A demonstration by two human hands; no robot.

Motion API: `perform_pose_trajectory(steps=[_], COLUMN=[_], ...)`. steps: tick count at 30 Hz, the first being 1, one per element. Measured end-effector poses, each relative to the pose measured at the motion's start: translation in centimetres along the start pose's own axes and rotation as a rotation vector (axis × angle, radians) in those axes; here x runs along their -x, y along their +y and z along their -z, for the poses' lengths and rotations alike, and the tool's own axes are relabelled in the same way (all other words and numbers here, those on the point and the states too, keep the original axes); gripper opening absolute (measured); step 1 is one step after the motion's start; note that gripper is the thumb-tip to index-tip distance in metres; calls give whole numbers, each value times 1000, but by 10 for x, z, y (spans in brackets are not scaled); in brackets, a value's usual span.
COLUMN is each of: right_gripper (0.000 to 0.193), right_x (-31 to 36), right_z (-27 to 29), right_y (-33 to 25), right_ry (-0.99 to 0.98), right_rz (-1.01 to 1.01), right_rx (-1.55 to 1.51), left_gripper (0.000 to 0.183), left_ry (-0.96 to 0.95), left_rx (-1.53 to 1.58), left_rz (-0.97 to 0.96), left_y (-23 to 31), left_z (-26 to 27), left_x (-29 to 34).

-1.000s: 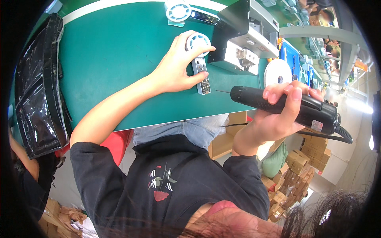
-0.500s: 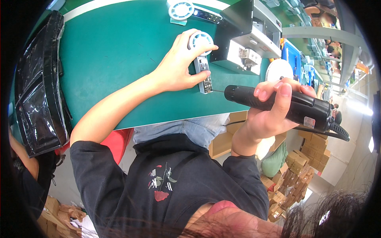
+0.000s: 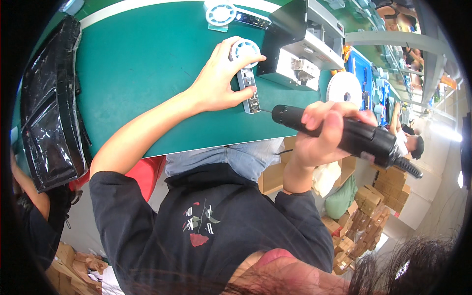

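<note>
My left hand (image 3: 220,81) grips a small device with a white and pale-blue round fan-like head and a narrow grey body (image 3: 248,77), whose open face shows small electronic parts. Thumb and fingers hold it from the left, by the mat's right side. Wrapped in my right hand (image 3: 322,135) is a black electric screwdriver (image 3: 287,116), tilted with its cord end to the lower right. Its thin bit reaches toward the near end of the grey body; whether it touches cannot be made out. A similar device (image 3: 221,14) lies at the far edge.
A black and silver box-shaped machine (image 3: 300,49) stands right of the device. Beside it are a white reel (image 3: 343,90) and a blue tray (image 3: 360,66). A glossy black bag (image 3: 51,108) lies at the left of the green mat (image 3: 142,64). Cardboard boxes (image 3: 368,201) are stacked lower right.
The screwdriver and my right hand have shifted slightly left, and the tool's rear end has dipped. My left hand still holds the device in nearly the same place.
</note>
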State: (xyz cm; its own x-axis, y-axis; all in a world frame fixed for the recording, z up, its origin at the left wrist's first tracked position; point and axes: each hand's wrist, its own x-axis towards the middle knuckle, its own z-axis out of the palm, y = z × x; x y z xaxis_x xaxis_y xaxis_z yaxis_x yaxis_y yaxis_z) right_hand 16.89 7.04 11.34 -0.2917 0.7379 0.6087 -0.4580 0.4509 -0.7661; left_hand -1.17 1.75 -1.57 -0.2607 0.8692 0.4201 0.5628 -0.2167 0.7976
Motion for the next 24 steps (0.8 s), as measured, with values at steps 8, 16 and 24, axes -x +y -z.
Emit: perform_pose_trajectory(steps=[8,16,24], right_gripper=[43,34,36], right_x=[-80,-115,-121], right_z=[27,27,32], right_y=[-9,13,6], right_ry=[160,149,89], right_rz=[61,42,-8], right_rx=[159,155,96], left_gripper=[74,85,91], left_ry=[4,36,130], left_rx=[5,-6,-21], left_rz=[-17,53,237], left_y=[1,15,67], left_z=[-1,4,-22], left_x=[-1,-2,36])
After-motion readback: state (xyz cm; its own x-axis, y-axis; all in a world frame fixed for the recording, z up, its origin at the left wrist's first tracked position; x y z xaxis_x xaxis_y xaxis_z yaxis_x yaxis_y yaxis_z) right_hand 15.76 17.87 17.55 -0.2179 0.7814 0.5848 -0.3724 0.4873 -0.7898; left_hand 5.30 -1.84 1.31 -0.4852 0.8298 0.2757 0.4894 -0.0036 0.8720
